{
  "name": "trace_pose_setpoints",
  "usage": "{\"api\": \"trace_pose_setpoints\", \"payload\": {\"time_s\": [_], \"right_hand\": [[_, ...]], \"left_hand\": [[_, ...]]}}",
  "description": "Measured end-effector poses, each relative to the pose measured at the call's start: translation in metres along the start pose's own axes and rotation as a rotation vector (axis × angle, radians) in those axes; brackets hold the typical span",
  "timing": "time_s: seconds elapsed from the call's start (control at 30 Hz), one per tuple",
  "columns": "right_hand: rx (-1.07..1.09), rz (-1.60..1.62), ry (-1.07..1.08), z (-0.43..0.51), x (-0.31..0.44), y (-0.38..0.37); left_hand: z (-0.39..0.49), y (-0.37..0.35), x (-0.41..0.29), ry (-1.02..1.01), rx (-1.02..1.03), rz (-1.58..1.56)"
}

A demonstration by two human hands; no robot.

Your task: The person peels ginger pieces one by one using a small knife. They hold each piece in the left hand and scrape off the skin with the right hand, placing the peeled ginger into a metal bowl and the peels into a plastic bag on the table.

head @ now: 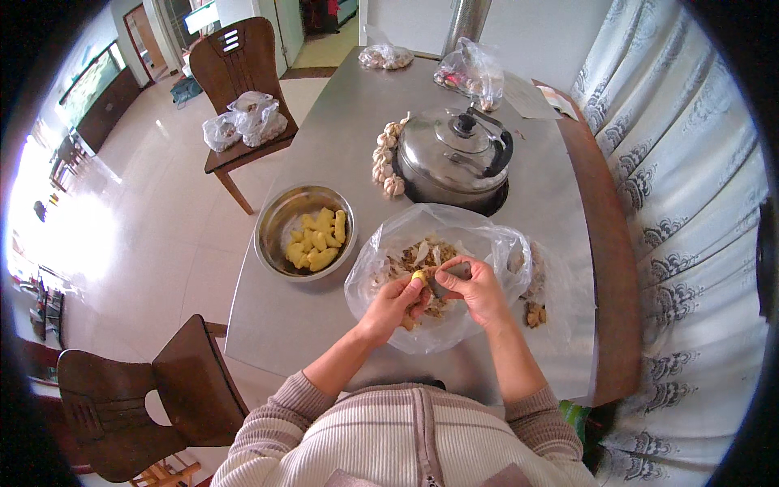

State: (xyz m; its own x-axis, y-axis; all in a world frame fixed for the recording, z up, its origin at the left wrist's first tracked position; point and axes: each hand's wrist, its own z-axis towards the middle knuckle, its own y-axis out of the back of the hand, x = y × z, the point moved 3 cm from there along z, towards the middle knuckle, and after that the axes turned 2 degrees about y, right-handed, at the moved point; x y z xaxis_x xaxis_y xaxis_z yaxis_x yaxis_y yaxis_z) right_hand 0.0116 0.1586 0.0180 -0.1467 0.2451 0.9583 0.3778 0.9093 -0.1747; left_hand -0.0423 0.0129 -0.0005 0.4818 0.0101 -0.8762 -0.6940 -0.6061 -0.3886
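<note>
My left hand (392, 304) is closed around a piece of ginger root (419, 277), whose peeled yellow end shows near the thumb. My right hand (475, 289) grips a flat grey metal blade (457, 279), held close beside the ginger. Both hands are over an opened clear plastic bag (377, 243) with brown peelings and pale papery skins (426, 251) in it. To the left stands a stainless steel bowl (263, 246) with several peeled yellow ginger pieces (316, 238). Right of the bag lies some unpeeled ginger (535, 315), partly under plastic.
A lidded steel pot (450, 155) stands beyond the bag on the metal-topped table (341, 134), with a row of garlic bulbs (383, 159) along its left side. Filled plastic bags (386, 56) are at the far end. Wooden chairs (243, 79) stand left; a curtain (663, 182) hangs right.
</note>
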Motion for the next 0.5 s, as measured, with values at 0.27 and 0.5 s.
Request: {"api": "trace_pose_setpoints", "payload": {"time_s": [0.27,0.5], "right_hand": [[-0.032,-0.021,0.115,0.007,-0.011,0.001],[-0.042,0.002,-0.008,0.006,-0.013,0.011]], "left_hand": [[0.003,0.007,0.003,-0.049,0.050,0.005],[0.004,0.004,0.006,-0.014,0.061,-0.014]]}}
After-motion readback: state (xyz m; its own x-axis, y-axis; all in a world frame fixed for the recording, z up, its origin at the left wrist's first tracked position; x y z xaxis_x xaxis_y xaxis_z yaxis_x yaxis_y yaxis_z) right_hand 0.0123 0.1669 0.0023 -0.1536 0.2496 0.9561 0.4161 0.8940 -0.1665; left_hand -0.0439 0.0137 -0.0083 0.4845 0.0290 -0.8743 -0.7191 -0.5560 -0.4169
